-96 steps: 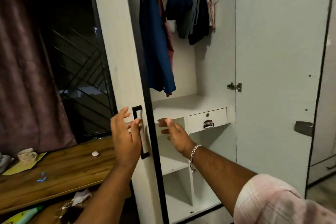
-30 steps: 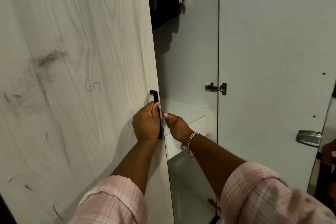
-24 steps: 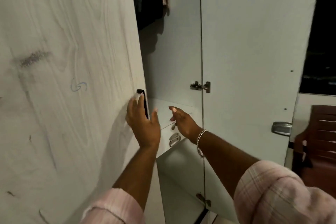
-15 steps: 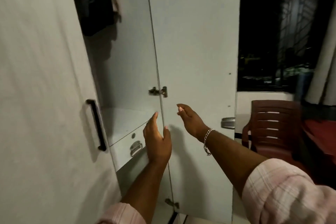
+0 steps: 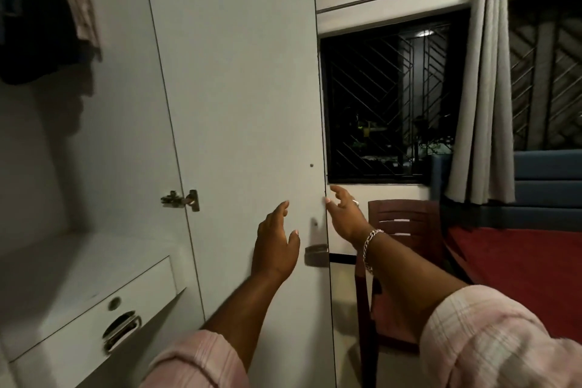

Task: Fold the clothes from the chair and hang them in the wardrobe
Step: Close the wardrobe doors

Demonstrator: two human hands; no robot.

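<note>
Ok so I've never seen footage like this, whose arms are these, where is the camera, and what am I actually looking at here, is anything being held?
The camera sits on a person's head, looking forward and down, so the arms are the wearer's own. There is no machine. The left hand reaches toward the open right wardrobe door, fingers relaxed; whether it touches is unclear. The right hand, with a bracelet on its wrist, is at that door's outer edge. Neither holds anything. Inside the wardrobe are hanging clothes and a white drawer. Behind the door stands a dark red chair, beside a window and curtain.
</note>
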